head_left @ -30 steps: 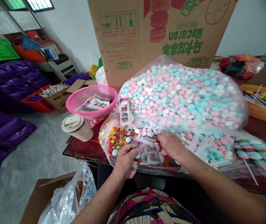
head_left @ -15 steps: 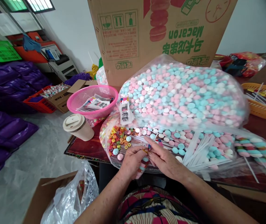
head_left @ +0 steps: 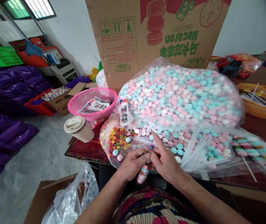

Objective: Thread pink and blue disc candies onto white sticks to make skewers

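My left hand [head_left: 131,164] is closed around the upper part of a wrapped marshmallow skewer [head_left: 143,175], whose pink, white and blue pieces hang down toward my lap. My right hand [head_left: 167,160] pinches the gathered end of its wrapper just above, index finger stretched forward. A small yellowish strip, perhaps a tie, shows by my left fingertips. Ahead of both hands lie loose pink, blue and white marshmallows [head_left: 179,146], with ring-shaped fruit candies [head_left: 119,137] to the left. White sticks [head_left: 197,154] lie on plastic to the right of my right hand.
A large clear bag of marshmallows [head_left: 182,93] fills the table before a cardboard box [head_left: 119,40]. At left stand a pink basket [head_left: 77,113] with printed wrappers and a lidded cup [head_left: 85,132]. Finished skewers [head_left: 252,147] and an orange basket [head_left: 261,113] are at right.
The skewer's lower end has come into clearer view below my left hand. My right hand has shifted slightly right, its index finger more upright. The whole view has moved a little.
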